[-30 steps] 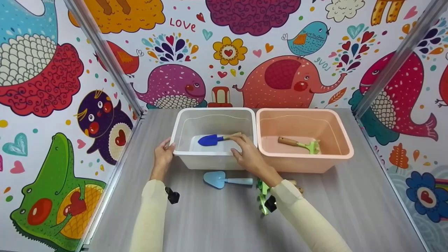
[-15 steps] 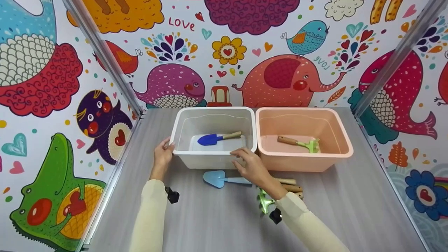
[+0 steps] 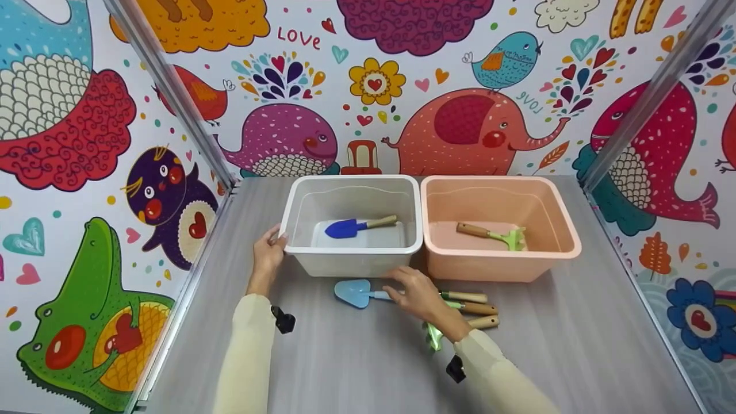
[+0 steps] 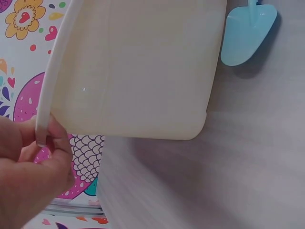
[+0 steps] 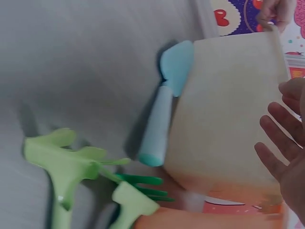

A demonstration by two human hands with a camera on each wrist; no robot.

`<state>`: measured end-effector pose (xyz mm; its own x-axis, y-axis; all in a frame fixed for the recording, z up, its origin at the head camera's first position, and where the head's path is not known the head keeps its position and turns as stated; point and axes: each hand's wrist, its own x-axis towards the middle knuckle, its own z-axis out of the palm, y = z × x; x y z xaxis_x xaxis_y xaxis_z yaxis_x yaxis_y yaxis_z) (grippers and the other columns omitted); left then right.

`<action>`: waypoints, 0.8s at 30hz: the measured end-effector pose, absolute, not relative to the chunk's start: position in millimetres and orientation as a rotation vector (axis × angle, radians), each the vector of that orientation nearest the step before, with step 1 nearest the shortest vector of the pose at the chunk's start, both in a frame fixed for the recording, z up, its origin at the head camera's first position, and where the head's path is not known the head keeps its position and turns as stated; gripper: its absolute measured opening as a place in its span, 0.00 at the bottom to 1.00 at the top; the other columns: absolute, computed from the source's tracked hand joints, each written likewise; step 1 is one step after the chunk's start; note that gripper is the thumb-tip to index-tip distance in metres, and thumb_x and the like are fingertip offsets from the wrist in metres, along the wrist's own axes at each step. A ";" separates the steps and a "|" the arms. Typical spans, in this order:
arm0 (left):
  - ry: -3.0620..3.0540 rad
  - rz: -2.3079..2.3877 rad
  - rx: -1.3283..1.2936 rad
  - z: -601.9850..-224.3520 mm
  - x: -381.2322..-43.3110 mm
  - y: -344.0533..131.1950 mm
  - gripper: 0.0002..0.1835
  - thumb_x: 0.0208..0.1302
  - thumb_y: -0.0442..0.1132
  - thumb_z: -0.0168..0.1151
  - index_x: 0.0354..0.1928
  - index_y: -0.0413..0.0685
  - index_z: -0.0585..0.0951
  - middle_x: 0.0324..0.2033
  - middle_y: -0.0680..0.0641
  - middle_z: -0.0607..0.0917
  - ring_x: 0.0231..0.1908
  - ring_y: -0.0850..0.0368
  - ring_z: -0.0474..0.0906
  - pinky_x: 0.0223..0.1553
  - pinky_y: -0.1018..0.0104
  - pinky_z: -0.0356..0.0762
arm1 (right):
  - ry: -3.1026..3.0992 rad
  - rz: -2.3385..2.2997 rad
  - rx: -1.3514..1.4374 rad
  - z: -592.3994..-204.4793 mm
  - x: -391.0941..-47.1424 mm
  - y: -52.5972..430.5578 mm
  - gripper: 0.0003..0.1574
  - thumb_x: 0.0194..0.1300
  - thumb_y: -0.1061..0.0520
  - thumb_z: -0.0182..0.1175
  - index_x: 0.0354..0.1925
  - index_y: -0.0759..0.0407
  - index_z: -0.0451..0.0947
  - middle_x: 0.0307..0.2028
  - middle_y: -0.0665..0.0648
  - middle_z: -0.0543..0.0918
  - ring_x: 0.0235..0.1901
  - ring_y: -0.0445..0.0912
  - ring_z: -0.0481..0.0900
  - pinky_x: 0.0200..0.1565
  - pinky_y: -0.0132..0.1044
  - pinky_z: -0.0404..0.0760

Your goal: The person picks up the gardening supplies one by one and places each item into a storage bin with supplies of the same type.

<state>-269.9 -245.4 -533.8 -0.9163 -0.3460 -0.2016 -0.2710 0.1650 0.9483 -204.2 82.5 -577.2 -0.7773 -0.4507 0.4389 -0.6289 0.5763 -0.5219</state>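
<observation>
My left hand (image 3: 268, 259) pinches the left front corner of a white plastic bin's rim (image 3: 351, 251); the left wrist view shows thumb and fingers (image 4: 59, 143) on either side of that rim. Inside the bin lies a dark blue hand trowel (image 3: 344, 229) with a wooden handle. My right hand (image 3: 418, 293), fingers loosely bent and holding nothing, hovers in front of the bin over the handle of a light blue trowel (image 3: 353, 292), partly hiding it. In the right wrist view, this trowel (image 5: 177, 64) lies on the table beside the bin, with fingers spread at the right edge.
A peach bin (image 3: 483, 269) stands right beside the white one, with a light green hand rake (image 3: 513, 239) inside. Several wooden-handled garden tools (image 3: 480, 309) lie under and beside my right forearm, including a green rake (image 5: 62, 162). A patterned wall (image 3: 368, 126) rises behind.
My right hand has moved out of the white bin, over its front rim and down toward the light blue trowel. The dark blue trowel stays in the bin. My left hand keeps its place.
</observation>
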 end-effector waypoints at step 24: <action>-2.321 -1.954 0.629 -534.7 -269.7 -245.5 0.26 0.77 0.36 0.50 0.73 0.39 0.65 0.64 0.29 0.75 0.63 0.39 0.73 0.62 0.54 0.73 | -2.895 0.931 0.660 -635.0 -203.9 103.3 0.22 0.59 0.64 0.70 0.52 0.61 0.83 0.49 0.60 0.84 0.51 0.56 0.81 0.54 0.55 0.79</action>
<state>-269.7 -245.5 -534.7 -0.9167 -0.3311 -0.2238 -0.2770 0.1229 0.9530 -203.9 103.3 -635.0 -0.9097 -0.3854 0.1548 -0.4034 0.7309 -0.5505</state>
